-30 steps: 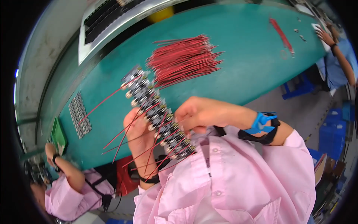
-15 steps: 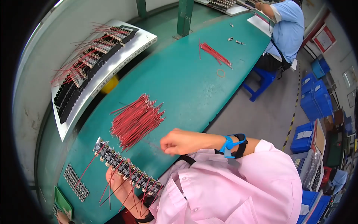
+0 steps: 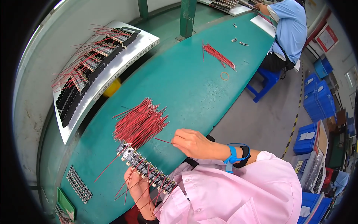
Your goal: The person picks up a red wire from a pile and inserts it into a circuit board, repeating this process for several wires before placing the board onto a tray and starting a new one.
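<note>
My left hand [image 3: 135, 183] is closed around the underside of a strip of small circuit boards [image 3: 151, 170]. Several red wires hang from the strip, which slants from the wire pile down toward my pink shirt. To its right, my right hand [image 3: 191, 143] pinches a single thin red wire [image 3: 163, 140], its free end pointing left toward the strip. A large pile of cut red wires [image 3: 141, 122] lies on the green table just beyond the strip's far end. A blue wrist strap [image 3: 232, 156] circles my right wrist.
A white board [image 3: 140, 50] at the left carries black holders with wired circuit boards. A block of small parts [image 3: 79, 184] and a green tray [image 3: 65, 203] sit at lower left. Farther off are a smaller wire bundle [image 3: 220, 56], a rubber band [image 3: 224, 76] and a seated co-worker [image 3: 289, 30].
The strip and my left hand have shifted right, bringing the strip's far end against the wire pile in view. My right hand has moved right, and a red wire now shows in its fingers.
</note>
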`<action>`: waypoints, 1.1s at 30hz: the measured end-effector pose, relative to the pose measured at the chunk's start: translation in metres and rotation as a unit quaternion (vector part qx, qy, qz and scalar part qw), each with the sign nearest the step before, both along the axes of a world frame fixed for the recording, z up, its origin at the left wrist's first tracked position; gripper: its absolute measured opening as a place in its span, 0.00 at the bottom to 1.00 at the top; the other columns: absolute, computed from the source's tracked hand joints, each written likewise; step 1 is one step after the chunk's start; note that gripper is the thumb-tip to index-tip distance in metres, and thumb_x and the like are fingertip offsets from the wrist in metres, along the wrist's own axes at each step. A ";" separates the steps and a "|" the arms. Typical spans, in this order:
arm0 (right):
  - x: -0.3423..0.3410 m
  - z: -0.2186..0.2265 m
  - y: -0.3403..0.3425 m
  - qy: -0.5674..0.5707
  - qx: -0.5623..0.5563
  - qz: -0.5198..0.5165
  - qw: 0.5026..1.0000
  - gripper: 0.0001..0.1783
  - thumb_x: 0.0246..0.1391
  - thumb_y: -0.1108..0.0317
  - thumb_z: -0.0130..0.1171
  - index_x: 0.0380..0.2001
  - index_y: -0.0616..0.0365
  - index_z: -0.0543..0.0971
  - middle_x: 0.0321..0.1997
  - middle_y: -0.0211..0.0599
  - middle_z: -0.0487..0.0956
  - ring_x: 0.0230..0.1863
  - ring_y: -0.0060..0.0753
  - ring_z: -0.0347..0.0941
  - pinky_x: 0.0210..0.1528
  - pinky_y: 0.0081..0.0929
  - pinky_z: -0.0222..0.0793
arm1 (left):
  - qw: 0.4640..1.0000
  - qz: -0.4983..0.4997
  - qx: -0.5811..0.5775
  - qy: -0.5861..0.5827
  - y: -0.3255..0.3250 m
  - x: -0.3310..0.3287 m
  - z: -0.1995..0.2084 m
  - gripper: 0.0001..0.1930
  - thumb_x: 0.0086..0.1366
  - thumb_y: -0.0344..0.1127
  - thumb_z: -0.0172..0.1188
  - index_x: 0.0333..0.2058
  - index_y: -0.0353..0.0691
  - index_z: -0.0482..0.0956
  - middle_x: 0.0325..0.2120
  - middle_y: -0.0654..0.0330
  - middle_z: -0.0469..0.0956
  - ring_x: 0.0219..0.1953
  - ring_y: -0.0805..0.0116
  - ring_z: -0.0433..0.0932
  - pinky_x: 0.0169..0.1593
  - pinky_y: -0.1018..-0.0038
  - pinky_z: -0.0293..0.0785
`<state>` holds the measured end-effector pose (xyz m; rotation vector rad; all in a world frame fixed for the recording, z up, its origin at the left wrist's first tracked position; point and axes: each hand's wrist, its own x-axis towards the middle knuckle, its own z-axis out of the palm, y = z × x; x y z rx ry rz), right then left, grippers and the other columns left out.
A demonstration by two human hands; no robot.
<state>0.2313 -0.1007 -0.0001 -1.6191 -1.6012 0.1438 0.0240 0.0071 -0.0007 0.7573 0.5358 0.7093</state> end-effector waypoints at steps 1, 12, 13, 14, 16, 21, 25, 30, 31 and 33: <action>0.000 0.000 0.000 0.006 -0.005 0.008 1.000 0.04 0.38 0.75 0.51 0.21 0.62 0.67 0.20 0.40 0.64 0.23 0.39 0.63 0.22 0.31 0.60 | 1.000 0.008 -0.007 0.011 -0.003 0.001 0.003 0.20 0.50 0.33 0.54 0.41 0.31 0.62 0.32 0.57 0.70 0.33 0.68 0.71 0.41 0.67 0.67; 0.007 0.053 0.046 0.418 -0.105 -0.009 0.902 0.07 0.42 0.70 0.52 0.19 0.64 0.70 0.20 0.25 0.70 0.20 0.12 0.60 0.21 0.14 0.55 | 0.999 0.013 -0.021 0.036 -0.014 0.024 0.005 0.05 0.51 0.25 0.52 0.29 0.34 0.68 0.22 0.62 0.71 0.23 0.78 0.70 0.27 0.86 0.65; 0.005 0.053 0.051 0.416 -0.106 -0.002 0.903 0.07 0.42 0.70 0.52 0.19 0.64 0.70 0.20 0.25 0.70 0.20 0.12 0.60 0.21 0.14 0.55 | 0.999 0.005 -0.032 0.034 -0.015 0.024 0.005 0.06 0.51 0.25 0.52 0.29 0.34 0.67 0.22 0.62 0.72 0.23 0.79 0.70 0.27 0.86 0.66; 0.005 0.054 0.054 0.431 -0.110 0.006 0.896 0.07 0.42 0.70 0.52 0.19 0.64 0.71 0.20 0.25 0.70 0.20 0.11 0.60 0.21 0.13 0.55 | 0.999 -0.006 -0.042 0.031 -0.016 0.023 0.006 0.06 0.51 0.25 0.52 0.29 0.34 0.67 0.21 0.62 0.72 0.23 0.79 0.70 0.28 0.86 0.66; 0.003 0.055 0.058 0.460 -0.119 0.020 0.880 0.07 0.42 0.70 0.52 0.19 0.64 0.71 0.20 0.25 0.70 0.20 0.10 0.60 0.21 0.12 0.55 | 0.999 -0.008 -0.040 0.026 -0.016 0.021 0.002 0.06 0.51 0.26 0.52 0.29 0.34 0.67 0.22 0.62 0.72 0.23 0.79 0.70 0.28 0.86 0.67; -0.005 0.047 0.045 0.291 -0.119 -0.052 0.948 0.05 0.41 0.73 0.52 0.18 0.64 0.71 0.20 0.28 0.70 0.19 0.14 0.61 0.20 0.14 0.56 | 1.000 0.000 -0.018 0.017 -0.011 0.013 -0.005 0.06 0.51 0.26 0.52 0.29 0.34 0.67 0.22 0.62 0.72 0.24 0.78 0.71 0.29 0.85 0.69; -0.001 0.015 0.017 0.111 -0.099 -0.054 0.987 0.03 0.39 0.76 0.52 0.18 0.64 0.71 0.18 0.31 0.69 0.18 0.19 0.61 0.19 0.17 0.55 | 1.000 0.026 -0.018 0.001 -0.007 0.008 0.002 0.06 0.51 0.25 0.52 0.29 0.34 0.67 0.23 0.61 0.72 0.23 0.77 0.72 0.29 0.84 0.69; -0.002 0.005 0.016 0.016 -0.063 -0.074 0.995 0.01 0.38 0.78 0.51 0.19 0.63 0.70 0.18 0.35 0.67 0.18 0.30 0.62 0.21 0.22 0.56 | 0.998 0.053 -0.015 -0.003 -0.005 0.009 0.008 0.05 0.52 0.25 0.51 0.29 0.34 0.67 0.23 0.60 0.72 0.23 0.75 0.72 0.29 0.83 0.69; -0.001 0.005 0.016 -0.002 -0.058 -0.069 0.996 0.02 0.38 0.78 0.51 0.19 0.63 0.70 0.18 0.36 0.67 0.19 0.31 0.61 0.21 0.22 0.56 | 0.998 0.052 -0.016 -0.003 -0.005 0.010 0.008 0.05 0.52 0.25 0.51 0.29 0.34 0.67 0.23 0.60 0.72 0.23 0.75 0.72 0.29 0.83 0.69; -0.001 0.004 0.015 -0.020 -0.053 -0.065 0.996 0.02 0.38 0.78 0.51 0.19 0.63 0.70 0.18 0.36 0.67 0.19 0.33 0.61 0.22 0.23 0.56 | 0.998 0.052 -0.018 0.001 -0.006 0.010 0.007 0.05 0.52 0.25 0.51 0.29 0.34 0.67 0.23 0.60 0.72 0.23 0.75 0.72 0.29 0.83 0.70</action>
